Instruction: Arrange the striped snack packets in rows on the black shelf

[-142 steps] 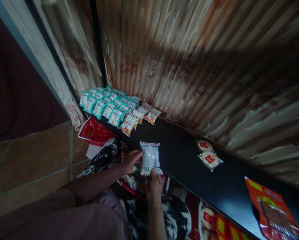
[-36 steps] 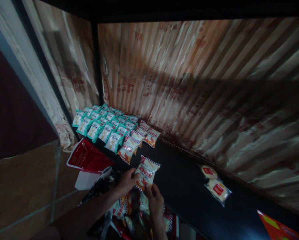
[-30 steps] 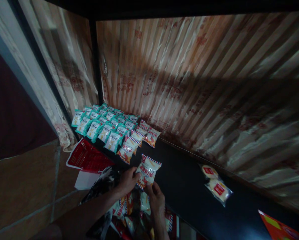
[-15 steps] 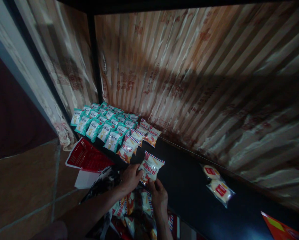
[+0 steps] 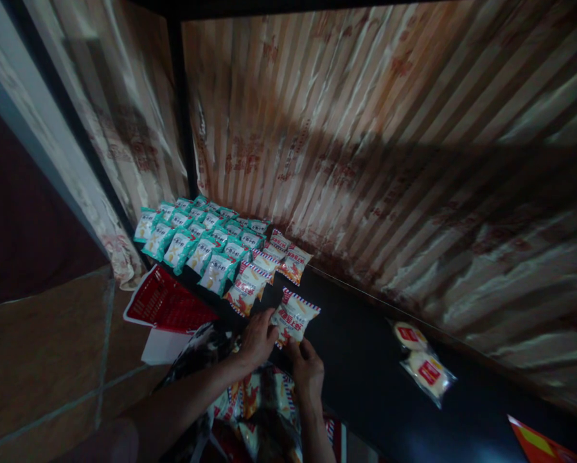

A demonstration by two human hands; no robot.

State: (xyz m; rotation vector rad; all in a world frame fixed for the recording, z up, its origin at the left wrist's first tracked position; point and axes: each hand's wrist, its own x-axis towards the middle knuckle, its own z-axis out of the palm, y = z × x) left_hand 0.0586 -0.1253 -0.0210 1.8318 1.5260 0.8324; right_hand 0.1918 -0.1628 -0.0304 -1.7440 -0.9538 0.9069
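Left hand [image 5: 258, 339]: pinching side of striped snack bag [image 5: 295, 317].
Right hand [image 5: 308, 372]: pinching its bottom.
Bag: light edge grip advised.

The left hand [image 5: 259, 337] grips the left edge of a striped-edge snack bag [image 5: 294, 317], and the right hand [image 5: 308, 366] pinches its lower edge, above the black shelf [image 5: 356, 360]. Beyond the left hand stand a few orange-and-white bags [image 5: 247, 286], next to rows of green-edged bags [image 5: 216, 271]. Toward the right lie two clear-wrapped round snacks [image 5: 428, 373] and, partly cut off, an orange packet [image 5: 539, 444]. More snack bags [image 5: 245, 399] sit below the hands; a red basket [image 5: 170, 302] is at left, and a striped curtain [image 5: 346, 128] hangs behind.
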